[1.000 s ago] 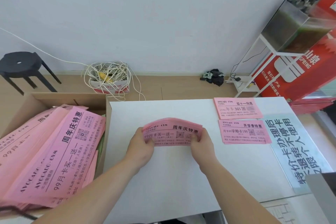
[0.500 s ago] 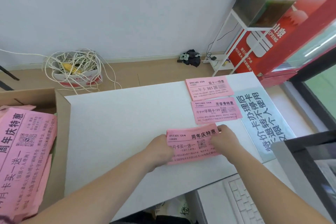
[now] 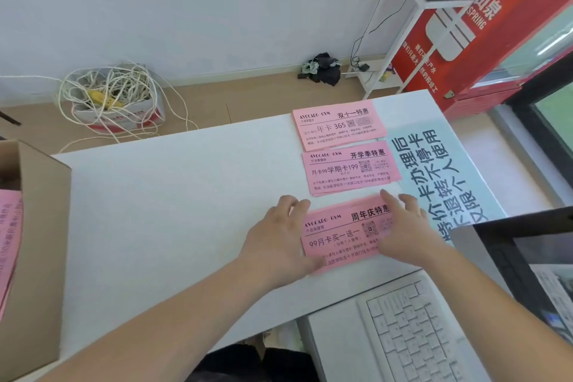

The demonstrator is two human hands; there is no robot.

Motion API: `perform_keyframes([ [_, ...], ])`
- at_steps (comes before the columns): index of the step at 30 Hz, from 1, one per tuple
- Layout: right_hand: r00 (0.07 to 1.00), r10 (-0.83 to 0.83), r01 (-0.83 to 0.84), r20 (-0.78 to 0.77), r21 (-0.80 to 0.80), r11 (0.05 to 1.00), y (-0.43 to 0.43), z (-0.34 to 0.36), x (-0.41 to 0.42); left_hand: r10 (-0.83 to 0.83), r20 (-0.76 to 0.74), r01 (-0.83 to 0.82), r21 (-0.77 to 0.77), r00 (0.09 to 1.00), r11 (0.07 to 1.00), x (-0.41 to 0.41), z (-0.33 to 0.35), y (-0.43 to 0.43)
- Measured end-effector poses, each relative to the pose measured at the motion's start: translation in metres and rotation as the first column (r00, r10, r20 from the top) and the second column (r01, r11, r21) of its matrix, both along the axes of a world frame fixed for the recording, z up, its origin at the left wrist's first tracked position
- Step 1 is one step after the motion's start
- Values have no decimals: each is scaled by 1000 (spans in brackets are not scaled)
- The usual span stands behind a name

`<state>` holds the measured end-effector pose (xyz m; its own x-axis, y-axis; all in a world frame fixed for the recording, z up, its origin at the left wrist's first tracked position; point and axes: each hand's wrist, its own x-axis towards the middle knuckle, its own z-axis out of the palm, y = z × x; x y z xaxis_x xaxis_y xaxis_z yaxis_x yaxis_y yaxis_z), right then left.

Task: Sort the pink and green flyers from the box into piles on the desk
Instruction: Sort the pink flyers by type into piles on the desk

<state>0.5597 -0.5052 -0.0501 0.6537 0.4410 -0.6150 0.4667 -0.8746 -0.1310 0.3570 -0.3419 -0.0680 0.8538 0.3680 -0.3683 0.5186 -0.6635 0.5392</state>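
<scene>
White bench point(image 3: 155, 211), right side: the flyer stack point(image 3: 344, 236), held up mid-bench a second ago, now lies flat nearer the front edge than two other piles point(image 3: 350, 167). Left hand point(image 3: 276, 242) and right hand point(image 3: 406, 232) flank it, fingers straight, not gripping. Third pile placed; the box point(image 3: 34, 226) holds more.

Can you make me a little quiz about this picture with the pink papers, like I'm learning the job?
1. True or false: green flyers lie on the desk.
2. How many pink piles lie on the desk? A: two. B: three. C: five.
3. Fill in: the left hand and the right hand both touch the pile ____ to the person.

Key:
1. False; every flyer on the desk is pink.
2. B: the far pile, the middle pile and the near pile.
3. Nearest.
</scene>
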Motion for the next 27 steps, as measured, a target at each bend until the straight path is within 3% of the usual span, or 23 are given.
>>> perform_keyframes([
  [2,985,162,-167,-57,-99,981,3,6,-3,-53,-25,55,65,998,996,3,-7,-14],
  [6,900,431,-411,68,-200,890,8,3,-2,-44,-48,52,179,998,982,8,-21,-26],
  [11,806,581,-554,111,-201,808,10,1,13,-47,5,46,137,999,990,9,-25,-27],
  [19,733,666,-638,137,-201,744,15,-3,32,75,62,-75,0,995,997,15,-25,-27],
  [25,800,580,-567,152,-120,815,8,-6,28,114,89,-113,-15,990,994,12,-22,-29],
  [27,844,506,-496,181,-99,863,2,-6,23,206,129,-199,-60,970,978,3,-20,-31],
])
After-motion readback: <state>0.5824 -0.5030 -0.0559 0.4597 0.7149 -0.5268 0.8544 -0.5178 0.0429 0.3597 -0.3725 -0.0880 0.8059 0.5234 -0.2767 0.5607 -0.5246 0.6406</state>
